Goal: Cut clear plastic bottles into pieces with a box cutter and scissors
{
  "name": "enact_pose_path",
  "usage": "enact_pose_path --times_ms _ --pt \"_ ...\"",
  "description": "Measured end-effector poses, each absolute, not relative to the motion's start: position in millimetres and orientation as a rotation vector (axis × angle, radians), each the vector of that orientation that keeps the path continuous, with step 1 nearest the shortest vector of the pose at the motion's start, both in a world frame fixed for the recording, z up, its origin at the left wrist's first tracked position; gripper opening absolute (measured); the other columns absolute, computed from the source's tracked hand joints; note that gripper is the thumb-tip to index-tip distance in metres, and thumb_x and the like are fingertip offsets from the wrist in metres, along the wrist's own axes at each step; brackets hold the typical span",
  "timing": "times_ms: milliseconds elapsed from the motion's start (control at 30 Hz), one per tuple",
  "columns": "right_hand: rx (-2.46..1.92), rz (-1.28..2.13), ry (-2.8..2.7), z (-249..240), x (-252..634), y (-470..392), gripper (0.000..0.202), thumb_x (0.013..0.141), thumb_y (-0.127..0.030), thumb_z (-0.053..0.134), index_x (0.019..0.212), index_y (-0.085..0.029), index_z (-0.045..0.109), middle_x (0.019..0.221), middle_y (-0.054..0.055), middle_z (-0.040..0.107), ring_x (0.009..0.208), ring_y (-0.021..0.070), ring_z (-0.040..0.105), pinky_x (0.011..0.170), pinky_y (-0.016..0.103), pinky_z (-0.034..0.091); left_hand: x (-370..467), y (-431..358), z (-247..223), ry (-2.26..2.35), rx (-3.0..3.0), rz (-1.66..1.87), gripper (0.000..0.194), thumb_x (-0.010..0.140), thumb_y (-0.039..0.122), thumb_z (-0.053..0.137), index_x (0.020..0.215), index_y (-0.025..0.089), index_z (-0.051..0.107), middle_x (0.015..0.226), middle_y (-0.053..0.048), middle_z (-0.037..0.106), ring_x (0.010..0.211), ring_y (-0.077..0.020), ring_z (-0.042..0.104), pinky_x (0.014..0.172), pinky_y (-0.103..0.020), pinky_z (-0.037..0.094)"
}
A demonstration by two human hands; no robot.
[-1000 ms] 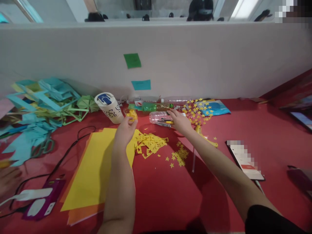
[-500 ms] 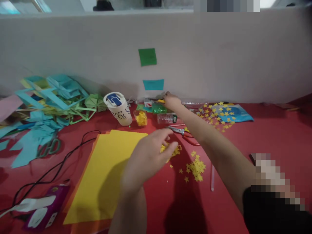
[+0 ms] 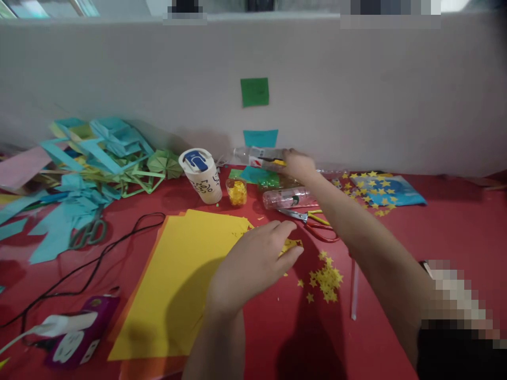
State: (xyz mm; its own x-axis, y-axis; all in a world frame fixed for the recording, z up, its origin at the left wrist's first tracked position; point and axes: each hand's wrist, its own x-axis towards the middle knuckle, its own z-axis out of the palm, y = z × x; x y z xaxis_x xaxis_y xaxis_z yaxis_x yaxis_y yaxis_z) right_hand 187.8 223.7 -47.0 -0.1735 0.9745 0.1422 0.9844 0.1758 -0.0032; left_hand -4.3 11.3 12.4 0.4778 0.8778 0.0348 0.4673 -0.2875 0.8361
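My right hand [image 3: 299, 166] reaches to the back of the table, its fingers closed round the end of a clear plastic bottle [image 3: 241, 154]. A slim tool with a dark tip and yellow handle [image 3: 279, 162] lies across the bottle by my fingers; I cannot tell whether I grip it too. My left hand [image 3: 257, 258] hovers empty, thumb and fingers apart, over the yellow paper sheet [image 3: 170, 274] and punched yellow scraps [image 3: 295, 244]. Right of it is a heap of small yellow stars [image 3: 328, 279]. Red-and-yellow-handled scissors [image 3: 317, 219] lie beyond.
A white paper cup [image 3: 204, 182] and a small clear cup of yellow pieces [image 3: 237, 193] stand at the back. Another clear bottle [image 3: 283, 198] lies beside them. Blue and green folded paper [image 3: 111, 142], grey scissors [image 3: 89, 232] and a purple power strip [image 3: 85, 330] occupy the left.
The clear bottle at my right hand has risen slightly and shows more of its length. My left hand stays over the paper edge. The whole view has shifted a little.
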Motion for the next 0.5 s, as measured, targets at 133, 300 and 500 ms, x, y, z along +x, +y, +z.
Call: enact_pose_path --times_ms 133,300,500 --pt "-1.826 -0.153 -2.142 -23.6 229.7 154.7 0.064 0.088 -0.046 0.063 0.143 -0.018 0.048 0.141 0.018 0.058 0.103 0.0352 0.068 0.081 0.043 0.054 -15.0 15.1 17.6 1.161 1.929 0.912 0.029 0.085 0.033 0.063 0.112 0.025 0.068 0.123 -0.009 0.069 0.117 -0.0291 0.062 0.106 -0.046 0.046" --pt "-1.536 -0.071 -2.175 -39.6 258.1 60.4 0.061 0.084 -0.034 0.067 0.141 -0.022 0.050 0.141 0.014 0.058 0.120 0.0333 0.062 0.086 0.043 0.056 -46.5 16.7 24.8 1.523 1.810 1.545 0.044 0.087 0.047 0.058 0.123 0.021 0.058 0.139 -0.012 0.055 0.131 -0.0270 0.052 0.110 -0.043 0.043" --pt "-1.474 -0.085 -2.265 -66.8 256.4 2.8 0.068 0.076 -0.010 0.057 0.142 -0.022 0.051 0.147 0.009 0.055 0.118 0.0278 0.064 0.073 0.035 0.058 -44.9 2.5 11.5 1.187 1.708 0.539 0.053 0.074 0.055 0.071 0.115 0.023 0.065 0.106 -0.008 0.073 0.083 -0.0222 0.071 0.070 -0.029 0.054"
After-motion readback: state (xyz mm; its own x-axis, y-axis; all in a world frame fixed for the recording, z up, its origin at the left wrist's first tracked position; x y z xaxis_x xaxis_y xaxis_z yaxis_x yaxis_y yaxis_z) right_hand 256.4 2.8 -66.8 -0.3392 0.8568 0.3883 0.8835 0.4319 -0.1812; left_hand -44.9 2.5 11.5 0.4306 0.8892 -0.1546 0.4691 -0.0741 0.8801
